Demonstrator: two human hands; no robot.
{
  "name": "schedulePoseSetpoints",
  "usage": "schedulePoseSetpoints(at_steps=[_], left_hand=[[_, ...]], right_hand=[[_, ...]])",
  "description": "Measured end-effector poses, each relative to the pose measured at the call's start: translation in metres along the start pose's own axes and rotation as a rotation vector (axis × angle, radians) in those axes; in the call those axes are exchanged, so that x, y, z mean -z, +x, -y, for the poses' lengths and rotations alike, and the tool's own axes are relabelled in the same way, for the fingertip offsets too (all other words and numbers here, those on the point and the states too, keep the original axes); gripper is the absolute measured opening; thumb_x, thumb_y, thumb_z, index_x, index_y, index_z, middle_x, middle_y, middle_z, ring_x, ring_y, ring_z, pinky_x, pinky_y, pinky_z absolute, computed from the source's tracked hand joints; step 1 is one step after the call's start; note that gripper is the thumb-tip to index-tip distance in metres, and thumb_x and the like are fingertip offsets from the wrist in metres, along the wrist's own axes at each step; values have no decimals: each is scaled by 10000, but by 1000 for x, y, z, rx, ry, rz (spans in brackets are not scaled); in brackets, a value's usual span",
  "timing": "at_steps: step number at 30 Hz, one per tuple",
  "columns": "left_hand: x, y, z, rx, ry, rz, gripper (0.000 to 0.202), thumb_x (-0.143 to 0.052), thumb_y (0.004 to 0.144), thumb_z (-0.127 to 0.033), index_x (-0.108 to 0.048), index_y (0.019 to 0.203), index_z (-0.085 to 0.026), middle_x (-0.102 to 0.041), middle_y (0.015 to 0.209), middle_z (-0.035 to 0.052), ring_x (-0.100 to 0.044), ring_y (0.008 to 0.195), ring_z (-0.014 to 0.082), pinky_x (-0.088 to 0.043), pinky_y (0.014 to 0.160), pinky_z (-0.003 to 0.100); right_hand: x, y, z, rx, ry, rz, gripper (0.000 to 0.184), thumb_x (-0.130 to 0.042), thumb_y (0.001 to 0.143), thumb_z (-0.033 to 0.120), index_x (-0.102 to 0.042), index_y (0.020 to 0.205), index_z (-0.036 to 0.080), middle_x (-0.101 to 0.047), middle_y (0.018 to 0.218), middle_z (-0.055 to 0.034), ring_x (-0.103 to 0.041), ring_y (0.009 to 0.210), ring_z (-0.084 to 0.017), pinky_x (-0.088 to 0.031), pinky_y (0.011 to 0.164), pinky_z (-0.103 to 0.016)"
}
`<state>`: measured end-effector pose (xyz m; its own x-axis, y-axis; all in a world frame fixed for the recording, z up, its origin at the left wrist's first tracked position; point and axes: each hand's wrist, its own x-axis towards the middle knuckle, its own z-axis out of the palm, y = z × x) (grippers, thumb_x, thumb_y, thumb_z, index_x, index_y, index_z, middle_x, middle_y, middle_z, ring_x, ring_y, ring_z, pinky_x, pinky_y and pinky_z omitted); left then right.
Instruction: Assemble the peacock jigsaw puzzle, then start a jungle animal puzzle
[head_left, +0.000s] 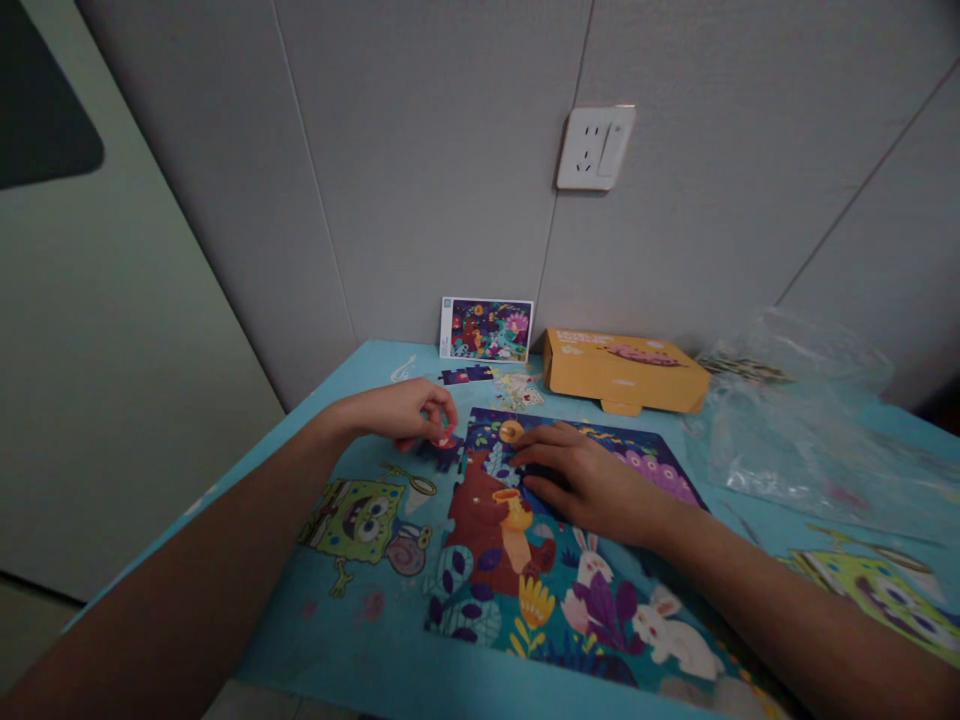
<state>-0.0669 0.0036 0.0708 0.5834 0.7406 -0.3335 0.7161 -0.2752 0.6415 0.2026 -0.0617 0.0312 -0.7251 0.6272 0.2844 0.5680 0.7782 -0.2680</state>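
A jigsaw puzzle of joined pieces lies on the table, showing a brown bear, white rabbits and flowers. At its upper left edge, my left hand is closed in a pinch on a dark blue puzzle piece with a red patch. That piece lies low at the table, close to the puzzle's left side; whether it touches the edge I cannot tell. My right hand rests on the upper middle of the puzzle with its fingers spread, holding nothing. The right hand and forearm hide part of the picture.
Behind the puzzle, a picture card leans against the wall beside a yellow box. Some joined loose pieces lie before the card. Clear plastic bags spread at the right. A cartoon-printed blue cloth covers the table.
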Motion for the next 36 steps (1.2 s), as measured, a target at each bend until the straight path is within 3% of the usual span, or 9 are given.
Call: schedulePoseSetpoints(at_steps=[11, 18, 22, 26, 36], left_hand=[[-5, 2, 6, 88, 99, 45, 229, -625, 747, -371, -581, 799, -152, -646, 730, 28, -492, 422, 83, -369, 412, 212], [-6, -1, 2, 108, 96, 147, 190, -636, 732, -343, -574, 755, -165, -654, 698, 10, -511, 421, 88, -388, 415, 208], [-6, -1, 1, 150, 196, 124, 222, -662, 712, -376, -566, 748, -180, -622, 600, -11, -519, 401, 103, -357, 413, 214], [-7, -1, -3, 106, 255, 71, 263, -689, 686, -379, -539, 809, -202, -599, 571, -43, -490, 367, 101, -351, 421, 229], [-15, 3, -3, 46, 158, 110, 368, -771, 604, -424, -477, 656, -209, -505, 516, -67, -433, 380, 101, -289, 388, 241]], right_hand=[[0, 1, 0, -4, 2, 1, 237, -528, 900, 164, -671, 1087, 183, -635, 1160, -103, -573, 1115, -237, -462, 971, -432], [1, 1, 1, -4, 7, -6, 230, -528, 902, 166, -677, 1078, 170, -639, 1159, -115, -574, 1112, -244, -468, 965, -436], [0, 1, 0, 2, 8, -1, 234, -519, 911, 184, -676, 1083, 167, -639, 1149, -114, -575, 1100, -245, -470, 962, -439], [-1, 1, 0, 8, 5, -13, 234, -514, 912, 187, -677, 1080, 173, -646, 1142, -109, -584, 1085, -240, -482, 948, -428], [0, 1, 0, -7, 6, 2, 235, -513, 911, 185, -674, 1082, 172, -639, 1189, -107, -561, 1152, -247, -463, 992, -439]])
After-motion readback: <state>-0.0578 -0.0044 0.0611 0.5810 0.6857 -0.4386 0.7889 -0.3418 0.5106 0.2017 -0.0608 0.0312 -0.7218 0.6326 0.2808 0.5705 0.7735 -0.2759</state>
